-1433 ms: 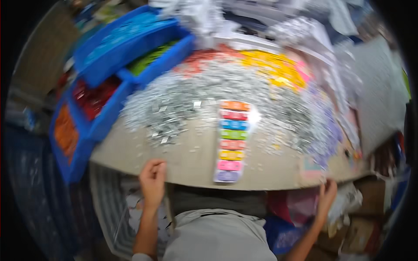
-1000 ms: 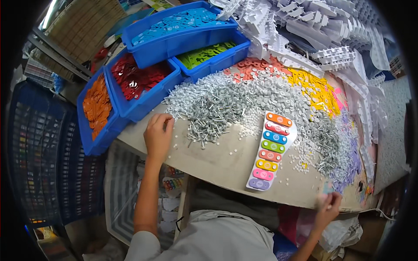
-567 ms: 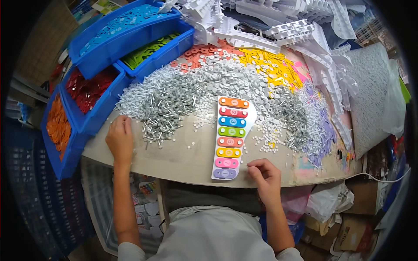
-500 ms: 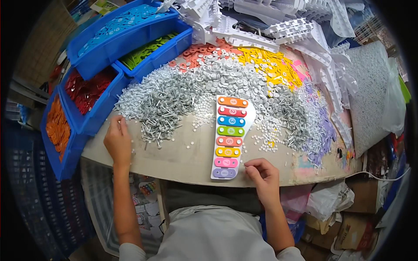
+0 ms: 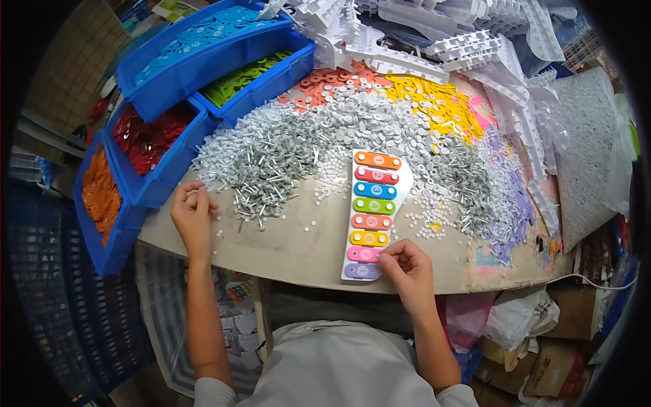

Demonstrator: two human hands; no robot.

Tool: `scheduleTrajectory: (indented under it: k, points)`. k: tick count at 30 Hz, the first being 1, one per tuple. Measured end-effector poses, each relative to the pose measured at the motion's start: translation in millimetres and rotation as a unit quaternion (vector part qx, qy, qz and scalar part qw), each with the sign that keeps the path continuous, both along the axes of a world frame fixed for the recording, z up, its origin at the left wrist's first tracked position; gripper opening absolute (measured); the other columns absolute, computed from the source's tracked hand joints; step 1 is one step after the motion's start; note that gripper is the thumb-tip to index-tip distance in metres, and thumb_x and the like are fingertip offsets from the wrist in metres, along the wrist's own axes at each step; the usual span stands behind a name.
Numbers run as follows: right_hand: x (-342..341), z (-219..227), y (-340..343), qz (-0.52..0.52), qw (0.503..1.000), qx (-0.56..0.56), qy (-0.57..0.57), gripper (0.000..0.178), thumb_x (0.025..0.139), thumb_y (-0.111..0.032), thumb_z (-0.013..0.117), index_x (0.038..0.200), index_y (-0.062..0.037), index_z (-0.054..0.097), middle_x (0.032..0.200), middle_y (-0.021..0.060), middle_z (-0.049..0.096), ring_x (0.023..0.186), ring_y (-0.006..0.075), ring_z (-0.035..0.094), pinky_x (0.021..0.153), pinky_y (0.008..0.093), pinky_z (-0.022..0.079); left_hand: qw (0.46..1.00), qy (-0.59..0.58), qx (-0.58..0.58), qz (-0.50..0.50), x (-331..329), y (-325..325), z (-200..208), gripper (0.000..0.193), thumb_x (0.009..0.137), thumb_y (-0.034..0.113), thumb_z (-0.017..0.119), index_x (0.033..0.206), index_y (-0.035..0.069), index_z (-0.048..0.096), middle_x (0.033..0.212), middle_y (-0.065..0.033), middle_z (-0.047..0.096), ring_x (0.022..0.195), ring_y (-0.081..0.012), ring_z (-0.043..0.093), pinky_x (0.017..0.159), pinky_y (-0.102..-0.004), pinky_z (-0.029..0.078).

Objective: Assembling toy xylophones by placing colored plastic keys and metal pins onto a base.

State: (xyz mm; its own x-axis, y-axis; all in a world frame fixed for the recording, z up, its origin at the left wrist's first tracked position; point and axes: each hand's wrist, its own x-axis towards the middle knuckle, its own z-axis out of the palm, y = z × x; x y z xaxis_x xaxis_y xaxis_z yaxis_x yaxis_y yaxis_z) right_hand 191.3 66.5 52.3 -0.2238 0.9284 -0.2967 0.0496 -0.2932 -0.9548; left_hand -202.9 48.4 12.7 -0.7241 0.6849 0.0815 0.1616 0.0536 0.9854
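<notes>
A toy xylophone (image 5: pixel 372 205) lies on the worktable, its white base carrying a column of coloured bars from orange at the far end to purple at the near end. White caps sit on the ends of the upper bars; the purple bar (image 5: pixel 362 271) shows bare holes. My right hand (image 5: pixel 409 275) pinches thumb and forefinger at the right end of the pink bar (image 5: pixel 363 254), and whatever is between them is too small to name. By the table's left edge, my left hand (image 5: pixel 192 214) has its fingers drawn together beside the small white plastic pieces (image 5: pixel 220 152); its fingertips' contents are unclear.
Metal pins (image 5: pixel 271 183) and white washers (image 5: pixel 363 112) are heaped across the table. Blue bins (image 5: pixel 163 186) of coloured bars stand at the left. Yellow bars (image 5: pixel 441 102) and purple bars (image 5: pixel 519 214) lie loose farther off. White xylophone bases (image 5: pixel 468 51) are piled at the back.
My right hand has moved left onto the end of the pink bar from beside the xylophone. The left hand stays near the white pieces, its fingers slightly shifted. The whole view has shifted a little.
</notes>
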Motion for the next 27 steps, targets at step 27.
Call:
scheduleTrajectory:
  k: [27]
  points:
    - [-1.2,-6.8,6.2,-0.024,0.996,-0.066,-0.046,0.033,0.094,-0.007,0.076,0.115,-0.0048,0.051,0.062,-0.0028,0.057,0.050,0.0036,0.049,0.044,0.0215,0.034,0.974,0.159,-0.034,-0.159,89.1,3.8,53.6,0.007,0.091,-0.001,0.071,0.097,0.001,0.071,0.084,0.0011,0.067,0.077,-0.0081,0.059,0.071,-0.0246,0.048]
